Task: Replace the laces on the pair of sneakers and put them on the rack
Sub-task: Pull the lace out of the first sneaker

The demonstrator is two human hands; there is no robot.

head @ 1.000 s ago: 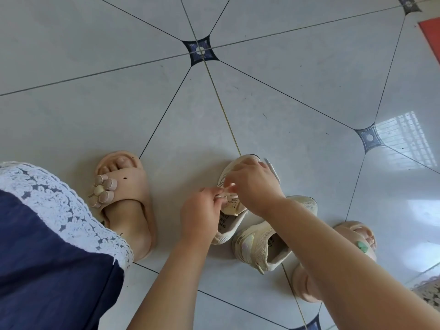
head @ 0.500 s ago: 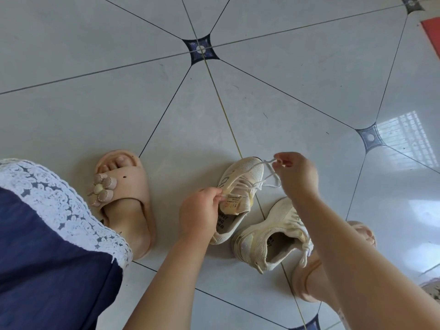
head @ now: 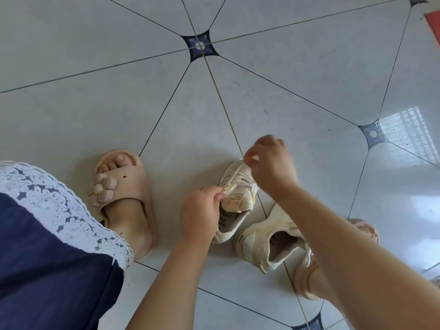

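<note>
Cream mesh sneakers (head: pixel 228 234), a small pair, lie on the pale grey glossy tiled floor (head: pixel 285 96) between the person's feet. The farther sneaker (head: pixel 232 181) points its toe away from the camera, and its padded tongue (head: pixel 241 198), which carries a printed label, is pulled up and back. The left hand (head: pixel 200 211) pinches the edge of that tongue between the thumb and curled fingers, holding it over the shoe's opening. The right hand (head: pixel 271 164) hangs over the toe end of the same sneaker with its fingers bent inward. Its fingertips are blurred, but they appear to pinch a thin white lace (head: pixel 238 165) that runs down to the upper. The nearer sneaker (head: pixel 259 244) lies just beside the first, its opening turned toward the camera and its front hidden under the right forearm.

A pinkish-beige foam slipper with a flower ornament (head: pixel 128 186) is on the left foot, well to the left of the shoes. A matching slipper (head: pixel 306 284) shows only in parts behind the right arm. A navy garment with white openwork trim (head: pixel 47 246) fills the lower left corner.
</note>
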